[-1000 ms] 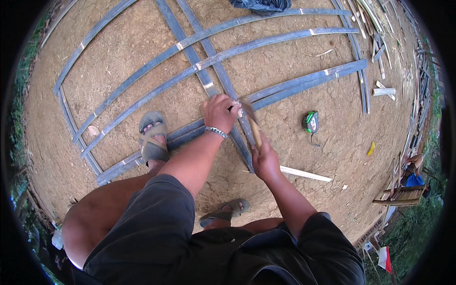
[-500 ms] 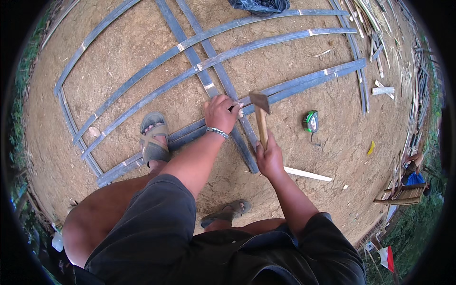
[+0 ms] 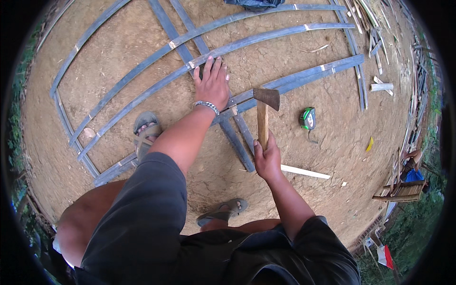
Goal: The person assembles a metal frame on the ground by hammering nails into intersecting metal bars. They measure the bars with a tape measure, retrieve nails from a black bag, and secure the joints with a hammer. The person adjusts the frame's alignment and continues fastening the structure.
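My left hand [image 3: 212,85], with a chain bracelet at its wrist, lies flat with fingers stretched over the crossing strips of the frame. Its fingertips reach a long dark bamboo strip [image 3: 267,36] that bows across the lattice. A hatchet [image 3: 262,124] is gripped by its wooden handle in my right hand [image 3: 268,160], its dark metal blade pointing right above the hand. Close to the blade runs a pair of slats [image 3: 304,78], crossed by two upright strips [image 3: 236,142] below my left hand. What lies under my left palm is hidden.
A green and black tape measure [image 3: 308,118] lies on the dirt to the right. A pale stick [image 3: 306,171] is beside my right hand. Bamboo offcuts [image 3: 381,87] lie farther right, and a black plastic bag [image 3: 254,4] is at the top. My sandalled left foot [image 3: 147,135] stands by the frame.
My left hand has moved up and slightly left along the strips, and its bent fingers have straightened. The hatchet, still in my right hand, has turned so its blade shows broadside.
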`<state>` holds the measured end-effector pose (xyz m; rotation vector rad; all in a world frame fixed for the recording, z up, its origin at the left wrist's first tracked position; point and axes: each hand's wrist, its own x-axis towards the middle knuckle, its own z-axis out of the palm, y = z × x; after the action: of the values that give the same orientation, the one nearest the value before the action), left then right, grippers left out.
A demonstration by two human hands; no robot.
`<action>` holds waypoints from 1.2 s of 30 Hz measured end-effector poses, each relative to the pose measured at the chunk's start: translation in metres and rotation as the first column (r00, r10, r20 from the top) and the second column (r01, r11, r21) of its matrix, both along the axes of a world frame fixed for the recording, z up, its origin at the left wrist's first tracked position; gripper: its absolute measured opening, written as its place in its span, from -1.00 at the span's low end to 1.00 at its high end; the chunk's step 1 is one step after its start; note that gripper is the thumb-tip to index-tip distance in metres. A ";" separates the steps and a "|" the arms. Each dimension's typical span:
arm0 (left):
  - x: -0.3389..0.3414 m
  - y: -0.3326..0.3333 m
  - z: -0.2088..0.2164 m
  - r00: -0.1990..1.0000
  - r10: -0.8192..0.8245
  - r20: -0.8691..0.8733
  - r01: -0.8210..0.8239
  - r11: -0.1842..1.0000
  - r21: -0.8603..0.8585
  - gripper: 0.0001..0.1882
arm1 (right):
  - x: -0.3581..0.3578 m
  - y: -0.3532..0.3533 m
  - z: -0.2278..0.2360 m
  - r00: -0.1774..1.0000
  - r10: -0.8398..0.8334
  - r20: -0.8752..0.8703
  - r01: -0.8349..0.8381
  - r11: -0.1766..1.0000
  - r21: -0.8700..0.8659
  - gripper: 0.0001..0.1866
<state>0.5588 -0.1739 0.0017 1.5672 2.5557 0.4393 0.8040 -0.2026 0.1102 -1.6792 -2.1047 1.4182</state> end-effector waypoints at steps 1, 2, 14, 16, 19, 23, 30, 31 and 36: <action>0.001 -0.001 0.000 1.000 -0.006 -0.024 0.006 1.000 0.009 -0.57 | -0.004 0.000 0.003 1.000 -0.007 0.000 0.007 0.999 -0.044 -0.44; 0.000 -0.001 0.000 1.000 -0.007 -0.016 0.007 1.000 -0.006 -0.57 | -0.006 0.000 0.001 0.999 0.002 0.036 0.000 0.998 -0.065 -0.43; 0.001 0.000 0.005 1.000 -0.001 0.006 0.001 0.998 -0.056 -0.53 | -0.013 0.006 -0.024 0.997 0.074 -0.020 -0.075 0.996 -0.046 -0.45; -0.001 0.002 0.004 1.000 0.002 0.001 -0.002 0.998 -0.060 -0.51 | -0.014 0.013 -0.021 0.994 0.108 0.000 -0.108 0.994 -0.027 -0.47; 0.000 -0.001 0.004 0.997 -0.009 0.081 0.016 0.996 -0.083 -0.50 | -0.012 0.008 -0.007 0.992 0.123 0.006 -0.122 0.989 -0.087 -0.42; 0.008 -0.009 0.009 0.997 0.045 0.056 -0.037 0.992 -0.123 -0.48 | 0.006 -0.003 -0.009 0.981 0.190 -0.032 -0.192 0.980 -0.049 -0.42; 0.008 -0.012 0.004 0.998 0.057 0.039 -0.053 0.993 -0.110 -0.48 | 0.010 -0.011 -0.006 0.971 0.239 -0.015 -0.238 0.969 0.068 -0.41; 0.008 -0.012 0.005 0.998 0.057 0.042 -0.052 0.992 -0.116 -0.48 | 0.006 -0.008 -0.004 0.968 0.250 0.019 -0.250 0.967 0.051 -0.41; 0.005 -0.015 0.009 0.999 0.045 0.030 -0.041 0.991 -0.124 -0.48 | -0.010 0.002 0.017 0.957 0.288 -0.017 -0.283 0.948 0.146 -0.40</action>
<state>0.5637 -0.1887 0.0111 1.4535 2.5428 0.3025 0.7937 -0.2011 0.1268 -1.3269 -2.4412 1.3160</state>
